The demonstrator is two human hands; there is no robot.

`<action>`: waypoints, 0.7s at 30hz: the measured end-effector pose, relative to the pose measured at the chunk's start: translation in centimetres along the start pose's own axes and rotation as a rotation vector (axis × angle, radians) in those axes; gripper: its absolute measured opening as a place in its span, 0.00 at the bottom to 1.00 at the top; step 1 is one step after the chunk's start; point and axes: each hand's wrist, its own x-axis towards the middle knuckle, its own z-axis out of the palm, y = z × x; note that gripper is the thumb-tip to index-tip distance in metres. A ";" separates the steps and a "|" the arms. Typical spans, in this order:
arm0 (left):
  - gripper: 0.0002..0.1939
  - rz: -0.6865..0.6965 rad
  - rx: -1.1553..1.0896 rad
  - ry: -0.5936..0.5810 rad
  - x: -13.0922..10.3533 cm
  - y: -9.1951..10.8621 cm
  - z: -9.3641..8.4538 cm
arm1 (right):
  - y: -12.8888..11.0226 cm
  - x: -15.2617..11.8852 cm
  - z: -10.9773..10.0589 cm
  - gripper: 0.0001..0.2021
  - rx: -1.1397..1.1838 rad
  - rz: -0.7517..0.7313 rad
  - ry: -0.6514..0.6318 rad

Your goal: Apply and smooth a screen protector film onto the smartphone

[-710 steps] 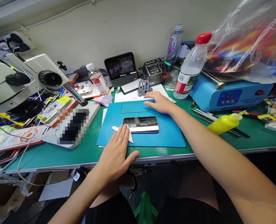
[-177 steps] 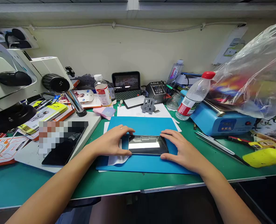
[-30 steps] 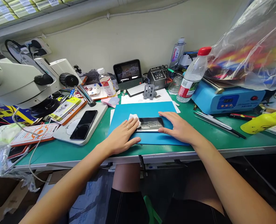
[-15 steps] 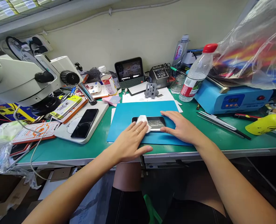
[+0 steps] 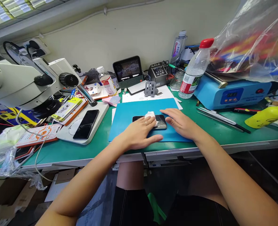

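A phone (image 5: 162, 121) with a dark, glossy surface lies flat on the blue mat (image 5: 125, 108). My left hand (image 5: 141, 130) presses a crumpled white tissue (image 5: 150, 114) against its surface, fingers together on top and thumb stretched out to the side. The left part of the phone is mostly hidden under those fingers. Close by the phone's right end, my right hand (image 5: 182, 124) rests on the mat with thumb and fingers apart, holding nothing.
At left, a microscope (image 5: 18, 84) stands over a pale base carrying another black phone (image 5: 86, 124). Tweezers (image 5: 221, 119) and a yellow bottle (image 5: 267, 116) lie at right, before a blue heating device (image 5: 233, 94). A red-capped bottle (image 5: 194, 73) stands behind the mat.
My left hand has slid the tissue rightward along the phone. My right thumb has come away from the phone's right end. The whole view has shifted slightly.
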 end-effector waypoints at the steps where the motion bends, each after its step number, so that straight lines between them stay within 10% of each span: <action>1: 0.39 0.016 -0.011 0.008 0.6 0.6 0.2 | 0.0 0.0 0.0 0.40 0.011 0.005 0.005; 14: 0.42 -0.199 -0.025 0.068 -3.6 -0.6 0.8 | 0.1 0.0 0.1 0.39 -0.017 0.010 0.000; 21: 0.44 -0.138 0.004 0.144 -0.2 1.8 0.7 | 0.0 0.0 0.1 0.42 -0.012 -0.002 0.009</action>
